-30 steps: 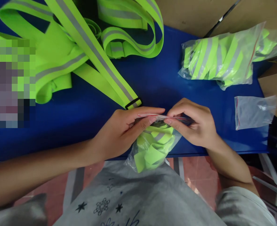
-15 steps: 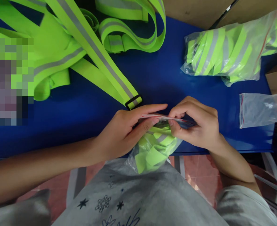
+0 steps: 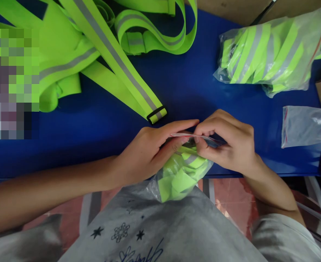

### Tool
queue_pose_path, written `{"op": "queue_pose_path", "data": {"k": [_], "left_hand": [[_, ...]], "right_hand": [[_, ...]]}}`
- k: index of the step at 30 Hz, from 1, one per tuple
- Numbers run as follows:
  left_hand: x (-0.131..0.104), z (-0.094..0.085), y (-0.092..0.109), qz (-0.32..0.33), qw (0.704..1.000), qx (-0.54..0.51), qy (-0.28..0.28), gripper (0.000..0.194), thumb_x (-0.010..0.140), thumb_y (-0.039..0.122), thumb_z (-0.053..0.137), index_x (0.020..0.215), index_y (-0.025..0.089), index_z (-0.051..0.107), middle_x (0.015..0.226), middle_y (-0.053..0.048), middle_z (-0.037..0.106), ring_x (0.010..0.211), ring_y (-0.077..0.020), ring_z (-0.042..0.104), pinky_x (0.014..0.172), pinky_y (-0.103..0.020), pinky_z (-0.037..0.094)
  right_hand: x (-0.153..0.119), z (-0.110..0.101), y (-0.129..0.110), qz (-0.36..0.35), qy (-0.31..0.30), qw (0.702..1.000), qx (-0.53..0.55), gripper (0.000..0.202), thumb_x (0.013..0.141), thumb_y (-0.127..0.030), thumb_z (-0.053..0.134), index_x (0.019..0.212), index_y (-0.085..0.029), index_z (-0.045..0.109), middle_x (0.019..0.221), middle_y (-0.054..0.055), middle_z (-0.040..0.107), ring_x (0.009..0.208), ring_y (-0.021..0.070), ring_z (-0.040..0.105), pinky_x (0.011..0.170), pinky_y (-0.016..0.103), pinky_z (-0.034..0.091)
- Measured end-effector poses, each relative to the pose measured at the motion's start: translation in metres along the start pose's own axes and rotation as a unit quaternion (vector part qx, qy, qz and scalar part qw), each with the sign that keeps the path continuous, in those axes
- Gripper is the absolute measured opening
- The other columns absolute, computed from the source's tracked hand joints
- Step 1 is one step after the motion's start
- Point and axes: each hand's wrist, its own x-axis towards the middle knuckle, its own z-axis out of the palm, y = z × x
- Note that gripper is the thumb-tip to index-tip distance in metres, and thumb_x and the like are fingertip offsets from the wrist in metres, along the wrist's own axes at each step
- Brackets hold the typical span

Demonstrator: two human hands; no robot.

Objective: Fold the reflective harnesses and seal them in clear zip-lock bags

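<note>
Both hands pinch the red-lined top edge of a clear zip bag (image 3: 156,187) at the table's front edge. Folded neon-yellow reflective straps (image 3: 180,178) fill the bag, which hangs down in front of my shirt. My left hand (image 3: 157,149) grips the left part of the edge between thumb and fingers. My right hand (image 3: 228,140) pinches the edge farther right with thumb and index finger, the other fingers curled. Just beyond my left hand lies a reflective strap (image 3: 133,78) with a black buckle (image 3: 157,114) at its end.
More loose neon straps (image 3: 155,31) cover the back left of the blue table (image 3: 193,83). Filled zip bags (image 3: 266,54) lie at the back right, with a flat clear bag (image 3: 306,125) in front of them. Cardboard boxes (image 3: 225,11) stand behind. A blurred patch hides the far left.
The left hand has slid slightly right along the bag's edge, closer to the right hand. Both hands still pinch it. The whole view has shifted a little.
</note>
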Motion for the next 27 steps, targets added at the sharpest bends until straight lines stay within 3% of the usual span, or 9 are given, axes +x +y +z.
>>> {"op": "queue_pose_path", "data": {"k": [5,8,11,15,19,21,24,26,27], "left_hand": [[-0.004,-0.001,-0.003,-0.04,0.999,-0.021,-0.018,0.049,0.107,0.03,0.052,0.155,0.024,0.05,0.103,-0.002,0.081,0.05,-0.0053,0.057,0.05,-0.017,0.047],[-0.006,0.0,-0.007,-0.086,0.991,-0.099,-0.033,0.06,0.104,0.038,0.059,0.161,0.035,0.041,0.121,-0.005,0.079,0.081,-0.0146,0.077,0.069,-0.021,0.062],[-0.005,-0.002,-0.01,-0.097,0.981,-0.16,-0.041,0.085,0.087,0.042,0.081,0.161,0.041,0.037,0.137,-0.007,0.072,0.113,-0.0277,0.077,0.084,-0.031,0.068],[0.0,-0.006,-0.009,-0.106,0.982,-0.155,-0.005,0.104,0.072,0.037,0.094,0.158,0.044,0.036,0.142,-0.008,0.067,0.117,-0.032,0.075,0.086,-0.037,0.07],[0.006,-0.008,-0.011,-0.1,0.976,-0.186,0.048,0.093,0.072,0.032,0.094,0.149,0.037,0.043,0.135,-0.008,0.068,0.113,-0.0274,0.075,0.088,-0.036,0.069],[0.009,-0.008,-0.011,-0.066,0.973,-0.212,0.061,0.093,0.071,0.029,0.095,0.148,0.038,0.043,0.139,-0.007,0.065,0.116,-0.0255,0.073,0.088,-0.034,0.068],[0.011,-0.009,-0.008,-0.005,0.96,-0.274,0.061,0.082,0.08,0.032,0.089,0.146,0.041,0.041,0.149,-0.007,0.055,0.11,-0.023,0.074,0.086,-0.036,0.068],[0.011,-0.009,-0.005,0.006,0.955,-0.292,0.054,0.069,0.086,0.033,0.083,0.143,0.039,0.043,0.146,-0.008,0.056,0.1,-0.0206,0.076,0.081,-0.035,0.068],[0.011,-0.009,-0.004,0.003,0.955,-0.29,0.051,0.063,0.088,0.033,0.081,0.14,0.037,0.046,0.142,-0.008,0.058,0.096,-0.0191,0.076,0.079,-0.034,0.068]], "right_hand": [[-0.004,0.0,0.003,0.006,-0.035,0.999,0.032,0.005,0.102,-0.022,0.064,0.105,-0.019,0.066,0.086,0.0,0.067,0.072,0.0099,0.06,0.066,0.023,0.048],[-0.005,-0.002,0.007,-0.01,-0.027,0.998,0.064,0.009,0.106,-0.021,0.058,0.109,-0.018,0.066,0.094,0.001,0.072,0.078,0.0078,0.065,0.069,0.019,0.049],[-0.004,-0.009,0.016,0.026,0.059,0.99,0.124,0.007,0.104,-0.021,0.061,0.106,-0.017,0.066,0.086,-0.002,0.07,0.065,0.0048,0.058,0.06,0.017,0.045],[0.0,-0.02,0.035,0.101,0.177,0.956,0.212,0.019,0.102,-0.036,0.067,0.102,-0.017,0.066,0.066,-0.008,0.053,0.052,0.004,0.042,0.048,0.017,0.034],[0.002,-0.027,0.045,0.13,0.053,0.952,0.272,0.048,0.088,-0.053,0.08,0.116,-0.017,0.067,0.096,0.0,0.069,0.078,0.0105,0.064,0.067,0.022,0.054],[0.0,-0.036,0.045,0.171,0.024,0.944,0.282,0.051,0.083,-0.054,0.084,0.115,-0.017,0.068,0.097,0.001,0.07,0.072,0.011,0.065,0.06,0.024,0.055],[-0.009,-0.068,0.05,0.193,0.165,0.933,0.253,0.046,0.086,-0.056,0.081,0.11,-0.019,0.068,0.086,-0.002,0.067,0.056,0.0078,0.056,0.046,0.022,0.047],[-0.02,-0.1,0.061,0.189,0.304,0.911,0.206,0.039,0.093,-0.059,0.07,0.105,-0.022,0.064,0.087,-0.002,0.067,0.058,0.007,0.056,0.045,0.021,0.043],[-0.025,-0.117,0.068,0.22,0.321,0.901,0.194,0.038,0.1,-0.06,0.061,0.106,-0.022,0.062,0.093,0.0,0.068,0.064,0.0072,0.059,0.051,0.021,0.046]]}}
